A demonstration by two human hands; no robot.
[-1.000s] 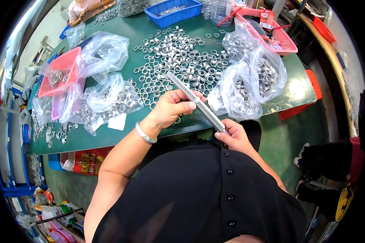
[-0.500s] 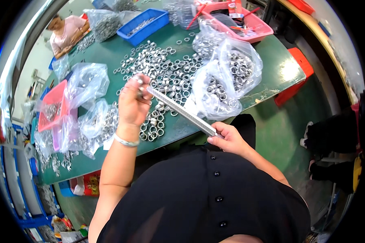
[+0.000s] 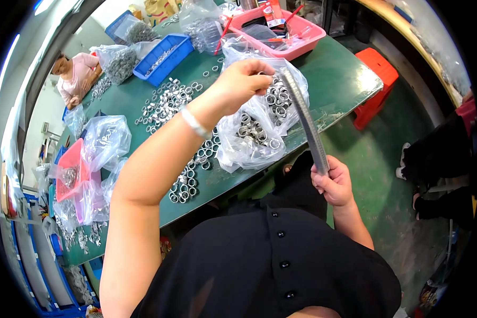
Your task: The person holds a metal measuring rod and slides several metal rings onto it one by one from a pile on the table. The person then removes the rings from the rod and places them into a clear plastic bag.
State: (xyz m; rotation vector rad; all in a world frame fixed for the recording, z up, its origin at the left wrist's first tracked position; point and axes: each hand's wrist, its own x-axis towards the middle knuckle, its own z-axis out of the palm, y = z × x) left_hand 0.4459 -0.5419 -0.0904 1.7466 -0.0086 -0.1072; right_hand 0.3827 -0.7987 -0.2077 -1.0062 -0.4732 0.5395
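Observation:
My right hand (image 3: 334, 183) is closed round the near end of a long grey ring sizing stick (image 3: 307, 119) with fine marks along it. The stick slants up and away over the table's right edge. My left hand (image 3: 247, 82) is raised near its far tip, over an open clear plastic bag (image 3: 233, 151) of metal rings. Its thumb and fingers are bent together; what they hold, if anything, I cannot make out. Loose silver metal rings (image 3: 167, 100) are spread across the green table (image 3: 334, 69), and my left forearm covers part of them.
At the far side stand a blue bin (image 3: 162, 58) and a pink basket (image 3: 302, 49) with packets. Another pink basket (image 3: 70, 185) and plastic bags (image 3: 108, 140) lie left. A red stool (image 3: 373, 90) is beyond the right edge. A person (image 3: 78, 79) sits at the far left.
My left hand has moved right, from above the loose rings to over the bag. The stick has swung from slanting left to standing steeper, and my right hand has shifted right.

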